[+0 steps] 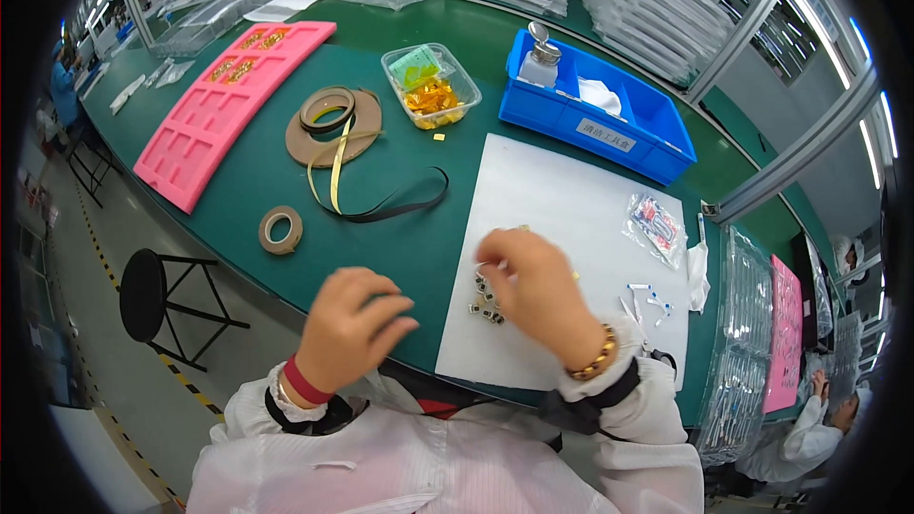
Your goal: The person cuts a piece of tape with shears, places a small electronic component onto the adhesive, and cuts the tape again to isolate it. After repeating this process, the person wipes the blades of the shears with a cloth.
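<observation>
My right hand (541, 287) is over the white mat (533, 176), its fingers curled in and thumb close to them. What lies between its fingertips, if anything, is too small to make out. Partly under that hand is a loose cluster of small dark and silvery parts (487, 312). At the mat's left, above the green table's near edge, my left hand (354, 331) hangs with its fingers loosely bent and apart, nothing visible in them. Tiny yellow pieces show beside the right hand, partly hidden by it.
Tape rolls (281, 230) and a black strip (405, 209) lie left of the mat. Behind stand a clear tub (464, 112) of yellow pieces and a blue divided bin (590, 138). A pink tray (181, 167) is far left; scissors (661, 356) and a plastic bag (655, 227) lie right.
</observation>
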`<action>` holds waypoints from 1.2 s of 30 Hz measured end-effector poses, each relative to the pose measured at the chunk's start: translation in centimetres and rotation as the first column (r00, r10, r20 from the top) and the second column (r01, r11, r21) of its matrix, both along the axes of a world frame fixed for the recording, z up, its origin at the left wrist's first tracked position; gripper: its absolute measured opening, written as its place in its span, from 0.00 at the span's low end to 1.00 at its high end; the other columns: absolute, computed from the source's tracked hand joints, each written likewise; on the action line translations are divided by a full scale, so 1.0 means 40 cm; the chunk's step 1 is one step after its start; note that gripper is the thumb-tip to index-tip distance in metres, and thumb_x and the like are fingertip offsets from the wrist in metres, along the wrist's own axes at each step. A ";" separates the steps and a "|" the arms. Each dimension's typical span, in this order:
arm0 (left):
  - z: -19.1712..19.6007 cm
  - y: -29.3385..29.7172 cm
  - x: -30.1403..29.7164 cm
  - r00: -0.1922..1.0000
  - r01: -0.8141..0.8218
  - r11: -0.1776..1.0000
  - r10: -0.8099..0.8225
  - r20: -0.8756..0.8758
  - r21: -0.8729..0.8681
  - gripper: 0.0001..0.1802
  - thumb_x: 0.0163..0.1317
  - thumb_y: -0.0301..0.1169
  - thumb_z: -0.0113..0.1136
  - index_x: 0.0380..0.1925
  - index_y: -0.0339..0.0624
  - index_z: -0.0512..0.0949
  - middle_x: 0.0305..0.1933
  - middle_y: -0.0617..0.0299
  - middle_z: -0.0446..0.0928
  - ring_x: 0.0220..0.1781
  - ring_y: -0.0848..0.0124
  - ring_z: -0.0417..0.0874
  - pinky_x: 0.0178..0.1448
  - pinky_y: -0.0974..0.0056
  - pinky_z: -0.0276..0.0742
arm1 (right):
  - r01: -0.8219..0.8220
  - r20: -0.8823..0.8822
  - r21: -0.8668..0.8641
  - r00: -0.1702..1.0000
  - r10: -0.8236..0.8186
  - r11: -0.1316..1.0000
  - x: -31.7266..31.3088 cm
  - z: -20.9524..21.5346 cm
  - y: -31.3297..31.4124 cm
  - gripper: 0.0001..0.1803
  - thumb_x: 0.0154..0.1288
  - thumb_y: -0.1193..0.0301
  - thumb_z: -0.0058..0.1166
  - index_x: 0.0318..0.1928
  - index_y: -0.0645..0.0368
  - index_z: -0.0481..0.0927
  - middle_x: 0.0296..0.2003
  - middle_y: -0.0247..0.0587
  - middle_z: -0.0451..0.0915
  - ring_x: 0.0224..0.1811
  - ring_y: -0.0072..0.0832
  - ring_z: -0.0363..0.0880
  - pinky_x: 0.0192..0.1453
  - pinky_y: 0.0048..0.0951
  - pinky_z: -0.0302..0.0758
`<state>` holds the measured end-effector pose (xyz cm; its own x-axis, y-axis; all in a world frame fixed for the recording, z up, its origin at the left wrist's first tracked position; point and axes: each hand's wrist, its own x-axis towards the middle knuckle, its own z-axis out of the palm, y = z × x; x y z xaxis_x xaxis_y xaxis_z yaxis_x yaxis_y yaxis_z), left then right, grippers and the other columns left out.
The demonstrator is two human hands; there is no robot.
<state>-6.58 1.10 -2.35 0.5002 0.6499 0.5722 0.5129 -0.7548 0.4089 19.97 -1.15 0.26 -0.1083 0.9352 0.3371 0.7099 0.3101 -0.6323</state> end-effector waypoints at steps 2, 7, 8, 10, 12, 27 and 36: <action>-0.010 -0.028 0.046 0.945 0.326 0.945 -0.326 -0.021 -0.006 0.16 0.55 0.33 0.79 0.41 0.43 0.86 0.50 0.57 0.81 0.53 0.56 0.82 0.55 0.54 0.80 | 0.097 -0.001 -0.061 0.995 -0.098 0.993 0.102 -0.002 -0.025 0.07 0.64 0.81 0.64 0.42 0.61 0.87 0.34 0.44 0.84 0.30 0.35 0.80 0.38 0.32 0.78; -0.036 -0.069 0.100 0.890 0.455 0.890 -0.455 -0.026 -0.029 0.22 0.55 0.40 0.78 0.47 0.45 0.83 0.53 0.61 0.80 0.55 0.58 0.82 0.59 0.55 0.80 | 0.162 0.070 -0.148 0.986 -0.153 0.976 0.162 0.014 -0.071 0.07 0.65 0.81 0.65 0.42 0.60 0.89 0.34 0.42 0.84 0.29 0.30 0.79 0.35 0.28 0.75; -0.038 -0.068 0.101 0.897 0.438 0.899 -0.439 -0.047 -0.024 0.21 0.55 0.39 0.78 0.47 0.45 0.84 0.53 0.61 0.80 0.55 0.58 0.82 0.59 0.55 0.80 | 0.183 0.108 -0.071 0.979 -0.174 0.981 0.164 0.014 -0.066 0.07 0.65 0.81 0.65 0.42 0.60 0.89 0.34 0.41 0.84 0.30 0.30 0.79 0.36 0.28 0.75; -0.038 -0.065 0.102 0.901 0.428 0.904 -0.428 -0.065 -0.014 0.21 0.55 0.39 0.78 0.47 0.46 0.84 0.52 0.61 0.80 0.55 0.59 0.81 0.59 0.56 0.80 | 0.207 0.148 0.011 0.967 -0.206 0.978 0.174 0.016 -0.059 0.07 0.65 0.80 0.65 0.42 0.60 0.89 0.34 0.41 0.84 0.31 0.30 0.80 0.36 0.28 0.75; -0.041 -0.053 0.100 0.920 0.383 0.924 -0.380 -0.094 0.014 0.20 0.54 0.37 0.78 0.46 0.46 0.84 0.52 0.62 0.80 0.56 0.60 0.81 0.59 0.56 0.79 | 0.169 0.188 0.018 0.967 -0.170 0.985 0.197 0.006 -0.037 0.07 0.65 0.80 0.66 0.43 0.59 0.89 0.36 0.42 0.84 0.33 0.30 0.80 0.37 0.29 0.76; -0.052 -0.049 0.100 0.936 0.347 0.937 -0.349 -0.042 -0.043 0.20 0.54 0.37 0.79 0.47 0.50 0.85 0.50 0.64 0.81 0.54 0.60 0.80 0.57 0.57 0.80 | -0.057 0.428 -0.410 0.869 0.247 0.910 0.263 0.100 0.039 0.15 0.62 0.86 0.61 0.47 0.57 0.88 0.47 0.41 0.86 0.54 0.42 0.82 0.60 0.37 0.80; -0.053 -0.034 0.105 0.930 0.366 0.930 -0.366 -0.035 -0.021 0.20 0.53 0.37 0.79 0.46 0.50 0.85 0.49 0.64 0.81 0.53 0.60 0.80 0.56 0.57 0.80 | -0.198 0.338 -0.198 0.905 0.257 0.960 0.260 0.069 0.018 0.17 0.62 0.83 0.60 0.50 0.57 0.87 0.51 0.35 0.87 0.54 0.40 0.82 0.60 0.37 0.81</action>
